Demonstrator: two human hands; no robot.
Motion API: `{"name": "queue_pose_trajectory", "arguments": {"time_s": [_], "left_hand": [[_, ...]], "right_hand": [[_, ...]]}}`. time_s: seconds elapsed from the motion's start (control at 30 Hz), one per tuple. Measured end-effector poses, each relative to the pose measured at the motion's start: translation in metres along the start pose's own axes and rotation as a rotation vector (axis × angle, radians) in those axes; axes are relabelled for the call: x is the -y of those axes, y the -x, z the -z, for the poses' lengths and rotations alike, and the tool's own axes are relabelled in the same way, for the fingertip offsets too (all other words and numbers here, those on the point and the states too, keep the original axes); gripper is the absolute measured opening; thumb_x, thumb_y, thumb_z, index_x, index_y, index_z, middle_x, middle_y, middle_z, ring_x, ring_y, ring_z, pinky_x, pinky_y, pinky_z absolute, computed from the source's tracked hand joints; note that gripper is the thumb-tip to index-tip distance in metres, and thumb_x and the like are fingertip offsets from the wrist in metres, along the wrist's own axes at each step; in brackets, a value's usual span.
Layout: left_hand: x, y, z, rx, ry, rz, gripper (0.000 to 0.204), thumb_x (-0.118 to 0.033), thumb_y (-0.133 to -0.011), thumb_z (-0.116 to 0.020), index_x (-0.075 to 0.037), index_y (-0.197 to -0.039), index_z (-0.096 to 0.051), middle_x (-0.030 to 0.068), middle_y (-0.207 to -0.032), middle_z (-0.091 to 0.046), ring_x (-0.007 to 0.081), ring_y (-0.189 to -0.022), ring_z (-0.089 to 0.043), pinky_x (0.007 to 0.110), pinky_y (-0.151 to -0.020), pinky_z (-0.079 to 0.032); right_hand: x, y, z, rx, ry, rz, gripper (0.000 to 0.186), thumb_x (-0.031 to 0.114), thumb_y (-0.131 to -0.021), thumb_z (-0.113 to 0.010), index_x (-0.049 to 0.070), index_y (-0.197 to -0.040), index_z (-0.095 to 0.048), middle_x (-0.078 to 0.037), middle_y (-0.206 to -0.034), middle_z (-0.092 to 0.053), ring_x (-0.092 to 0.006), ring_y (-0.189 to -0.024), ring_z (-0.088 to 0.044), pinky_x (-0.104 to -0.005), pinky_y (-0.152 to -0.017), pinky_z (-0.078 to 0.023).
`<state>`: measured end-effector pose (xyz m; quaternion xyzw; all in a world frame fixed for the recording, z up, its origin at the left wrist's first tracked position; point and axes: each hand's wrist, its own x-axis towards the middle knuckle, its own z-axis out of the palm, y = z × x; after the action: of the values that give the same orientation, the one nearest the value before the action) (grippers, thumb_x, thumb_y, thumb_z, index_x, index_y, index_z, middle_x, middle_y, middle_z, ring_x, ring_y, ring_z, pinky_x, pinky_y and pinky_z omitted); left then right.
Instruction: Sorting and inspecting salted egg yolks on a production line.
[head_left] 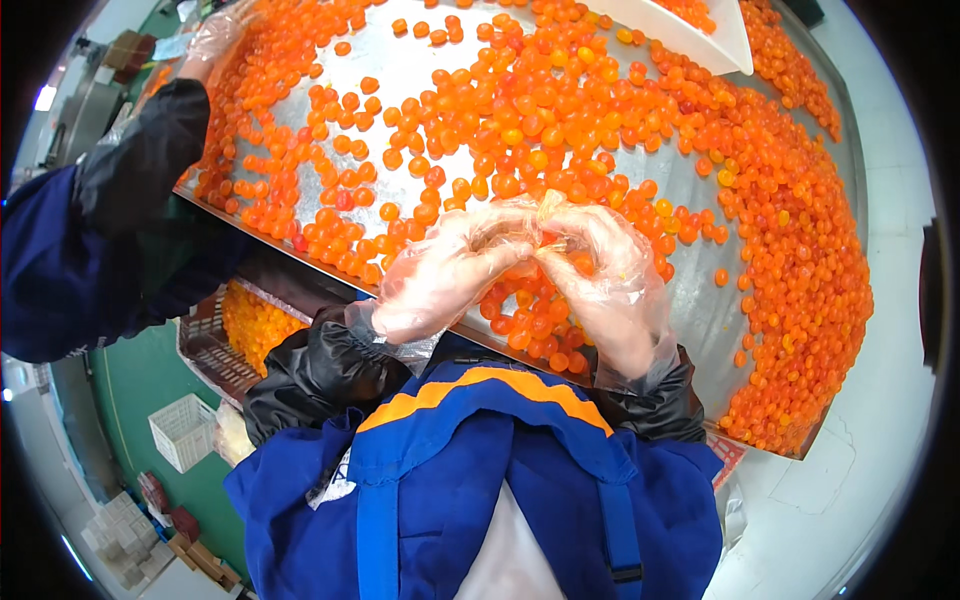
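Note:
Both my hands wear clear plastic gloves and meet above the near part of a metal table [690,300]. My left hand [445,270] and my right hand [612,285] have their fingertips pressed together. A speck of orange shows between them, too small and too covered to name. Around and below the hands lie many small, glossy, round orange balls [535,320], like small yolks or fruits, with a few yellower or redder ones among them. Several sit in the gap enclosed by my wrists, near the table's front edge.
A dense heap of orange balls [800,320] covers the table's right side. A white tray [735,40] with more stands at the far right. At left, another person's gloved hand [215,40] reaches over the table. Below it is a brown crate [205,350] of yellow-orange pieces, with a white basket [183,432] nearby.

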<state>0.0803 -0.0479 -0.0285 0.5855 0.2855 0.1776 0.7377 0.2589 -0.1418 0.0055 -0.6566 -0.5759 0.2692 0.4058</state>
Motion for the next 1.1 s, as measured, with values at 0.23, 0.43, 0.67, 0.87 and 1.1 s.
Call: {"name": "queue_pose_trajectory", "arguments": {"time_s": [0.23, 0.43, 0.67, 0.87, 1.1], "left_hand": [[-0.01, 0.008, -0.01, -0.151, 0.363, 0.154, 0.039, -0.017, -0.1, -0.064, 0.003, -0.133, -0.058, 0.0104, -0.124, -0.064, 0.0174, -0.098, -0.067, 0.029, -0.072, -0.058], [-0.008, 0.009, -0.006, -0.093, 0.244, 0.091, 0.033, -0.013, -0.098, -0.065, 0.003, -0.126, -0.062, 0.0098, -0.12, -0.065, 0.016, -0.091, -0.068, 0.027, -0.064, -0.057], [-0.015, 0.01, 0.0, -0.042, 0.02, 0.101, 0.022, -0.006, -0.094, -0.068, 0.004, -0.113, -0.069, 0.01, -0.121, -0.067, 0.0156, -0.1, -0.065, 0.029, -0.086, -0.053], [-0.002, 0.012, 0.004, -0.004, 0.225, 0.119, 0.027, -0.007, -0.096, -0.065, 0.004, -0.121, -0.065, 0.01, -0.126, -0.064, 0.0157, -0.106, -0.063, 0.031, -0.09, -0.052], [0.0, 0.021, 0.02, -0.122, -0.42, -0.094, 0.03, -0.014, -0.097, -0.065, -0.002, -0.125, -0.065, 0.013, -0.127, -0.066, 0.0242, -0.109, -0.065, 0.035, -0.093, -0.052]], "right_hand": [[0.0, 0.003, 0.006, 0.026, -0.017, -0.074, 0.022, 0.005, -0.086, -0.071, 0.002, -0.108, -0.071, -0.014, -0.108, -0.071, -0.03, -0.105, -0.067, -0.0371, -0.092, -0.053], [-0.007, 0.001, 0.007, 0.071, -0.052, -0.022, 0.022, 0.01, -0.088, -0.072, 0.003, -0.109, -0.071, -0.015, -0.104, -0.072, -0.0287, -0.101, -0.068, -0.0367, -0.089, -0.053], [-0.014, 0.005, -0.004, 0.119, -0.222, -0.159, 0.02, 0.009, -0.087, -0.068, 0.004, -0.106, -0.071, -0.014, -0.103, -0.072, -0.0285, -0.099, -0.069, -0.037, -0.086, -0.053], [-0.018, 0.005, -0.006, 0.131, -0.169, -0.13, 0.021, 0.008, -0.086, -0.067, 0.004, -0.107, -0.07, -0.014, -0.103, -0.072, -0.0287, -0.099, -0.069, -0.037, -0.087, -0.053], [-0.019, 0.004, 0.002, 0.002, -0.15, -0.166, 0.02, 0.005, -0.084, -0.069, 0.004, -0.104, -0.071, -0.014, -0.104, -0.072, -0.0281, -0.102, -0.068, -0.0362, -0.091, -0.053]]}}
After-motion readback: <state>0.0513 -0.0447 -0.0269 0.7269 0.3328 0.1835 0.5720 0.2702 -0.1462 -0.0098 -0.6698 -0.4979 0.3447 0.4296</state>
